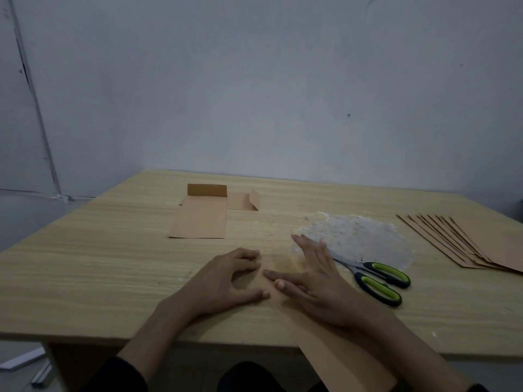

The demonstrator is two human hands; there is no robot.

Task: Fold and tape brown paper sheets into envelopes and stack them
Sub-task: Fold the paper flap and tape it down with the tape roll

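Table [85,278] carries most of the work still to do. A fan of flat sheets [467,241] waits at the right edge, unfolded. One sheet [348,369] lies at the near edge, overhanging it, under the right forearm; no fold shows in it. A clear plastic patch [368,236] sits mid-table. Two envelopes [201,219] lie at the far side, flaps raised, side by side and overlapping rather than squarely stacked. So I judge the task early. Scissors [376,278] rest just beside the right hand [314,278], which lies flat, fingers spread. The left hand [223,281] rests with loosely curled fingers, nothing seen in it. No tape roll is visible; no writing or brand can be read.
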